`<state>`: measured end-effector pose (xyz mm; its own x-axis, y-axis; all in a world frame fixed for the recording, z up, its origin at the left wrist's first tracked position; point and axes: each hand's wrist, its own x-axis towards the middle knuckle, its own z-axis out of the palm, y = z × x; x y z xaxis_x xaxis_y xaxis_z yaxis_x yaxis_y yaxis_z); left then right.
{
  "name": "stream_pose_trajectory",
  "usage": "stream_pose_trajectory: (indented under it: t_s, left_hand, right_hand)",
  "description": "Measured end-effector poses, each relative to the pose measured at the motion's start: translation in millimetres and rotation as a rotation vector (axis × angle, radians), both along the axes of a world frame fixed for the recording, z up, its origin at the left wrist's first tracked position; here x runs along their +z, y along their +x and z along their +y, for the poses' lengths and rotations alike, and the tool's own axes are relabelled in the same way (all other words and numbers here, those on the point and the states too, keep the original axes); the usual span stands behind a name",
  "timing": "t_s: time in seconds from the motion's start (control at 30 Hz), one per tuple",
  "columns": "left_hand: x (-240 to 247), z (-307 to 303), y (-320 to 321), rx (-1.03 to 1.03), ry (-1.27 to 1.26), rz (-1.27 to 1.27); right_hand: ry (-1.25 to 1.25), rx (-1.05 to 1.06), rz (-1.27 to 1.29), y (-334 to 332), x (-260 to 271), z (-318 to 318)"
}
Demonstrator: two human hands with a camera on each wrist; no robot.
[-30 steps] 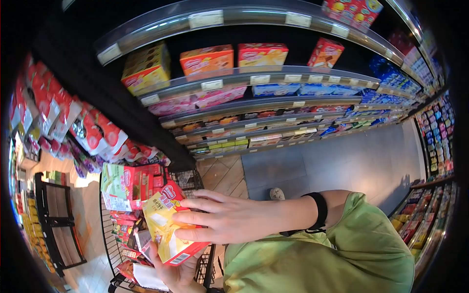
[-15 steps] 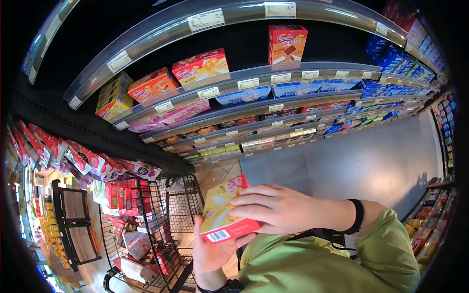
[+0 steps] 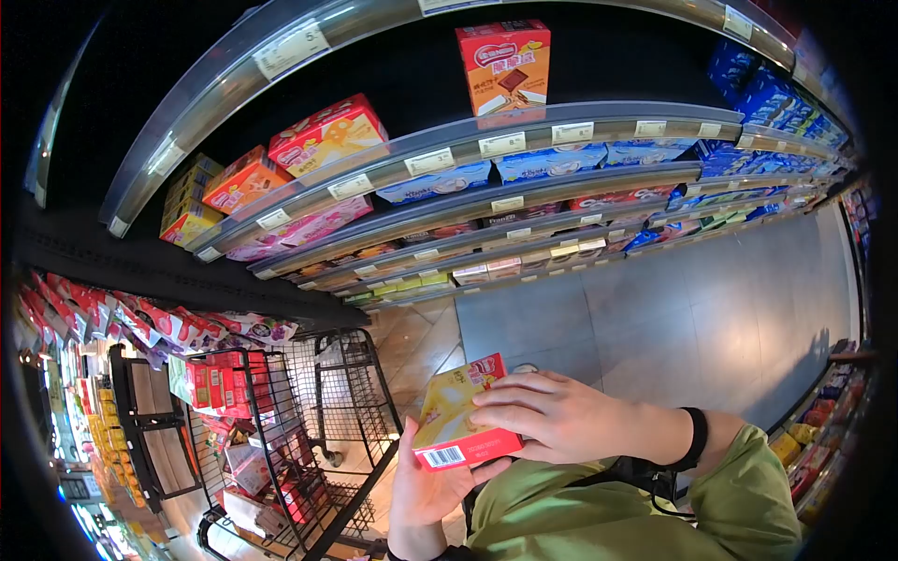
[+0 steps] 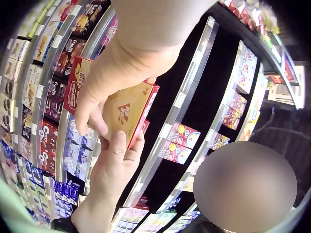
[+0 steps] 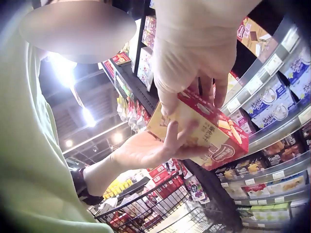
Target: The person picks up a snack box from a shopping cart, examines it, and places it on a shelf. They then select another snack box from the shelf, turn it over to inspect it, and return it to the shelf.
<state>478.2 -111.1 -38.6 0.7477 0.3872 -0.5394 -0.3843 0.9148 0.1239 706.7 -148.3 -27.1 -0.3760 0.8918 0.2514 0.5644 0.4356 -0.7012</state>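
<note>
— Since a second ago we have brought the yellow and red cardboard box (image 3: pixel 463 411) away from the black wire shopping trolley (image 3: pixel 360 393), where it hung over the packets. It now sits to the right of the trolley, near our chest.

— And how do our hands have it?

— Both grip it. Our left hand (image 3: pixel 426 486) lies under it, palm up. Its thumb is bent up against the near face and its fingers are behind, so the box is clasped between them. Our right hand (image 3: pixel 552 416) comes over the top, fingers bent across the upper face and thumb on the opposite side, pinching it.

— How does the box lie?

— Tilted. The barcode end is nearest us, and the end with the red logo points towards the curved grey metal shelves (image 3: pixel 599 178) on the far side.

— What else do we see?

— A black wristband (image 3: pixel 694 438) on our right wrist, just where the green sleeve (image 3: pixel 748 496) ends. The trolley, at the near left, holds red and white packets. On an upper shelf, far ahead, an upright orange carton (image 3: pixel 505 65) stands alone. To its left, red and yellow cartons lie flat.
</note>
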Motion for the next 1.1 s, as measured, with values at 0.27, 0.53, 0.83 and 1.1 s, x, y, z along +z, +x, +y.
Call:
stream_pose_trajectory:
  t_s: [0.27,0.53,0.83,1.1]
  left_hand:
    - [-2,-1,29,-0.065,-0.015,0.111]
    - [-11,5,56,-0.118,-0.060,0.187]
    - [-15,9,88,-0.234,-0.031,0.163]
    - [-17,5,99,-0.246,-0.067,0.130]
  right_hand:
    - [-0.072,-0.047,0.007,24,-12,-13]
    - [-0.087,-0.122,0.032,47,-21,-26]
    - [-0.024,-0.245,0.063,72,-21,-38]
    - [-0.063,-0.267,0.064,83,-23,-50]
